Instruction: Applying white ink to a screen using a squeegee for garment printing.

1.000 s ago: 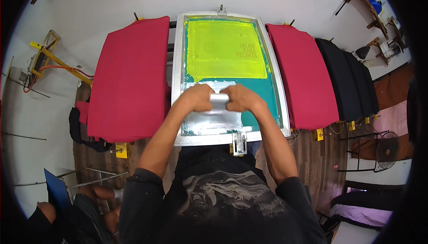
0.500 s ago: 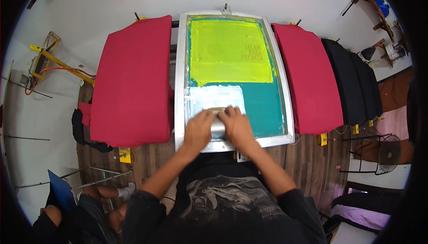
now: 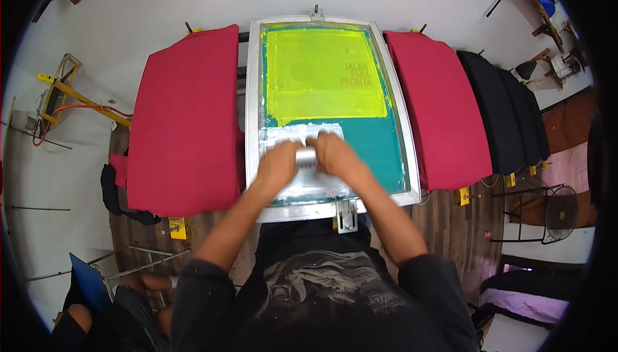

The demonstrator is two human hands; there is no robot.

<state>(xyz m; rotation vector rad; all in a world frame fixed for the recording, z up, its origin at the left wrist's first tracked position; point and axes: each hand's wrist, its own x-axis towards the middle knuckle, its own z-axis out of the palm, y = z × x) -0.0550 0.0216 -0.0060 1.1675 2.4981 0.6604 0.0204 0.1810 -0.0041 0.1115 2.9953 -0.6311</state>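
Over the screen (image 3: pixel 376 152), left hand (image 3: pixel 279 164) beside right hand (image 3: pixel 338 156) around squeegee (image 3: pixel 306 155)

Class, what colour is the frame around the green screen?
The screen frame is silver-grey, showing best in the head view.

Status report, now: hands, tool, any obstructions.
Left hand and right hand gripping silver squeegee. Squeegee over white patch on framed screen. Metal bracket at screen's near edge, apart from hands.

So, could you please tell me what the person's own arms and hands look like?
The left hand and right hand are bare, without gloves, and no watch or band shows. The forearms are uncovered up to loose, dark sleeves ending near the elbows, part of a black shirt with a greyish print.
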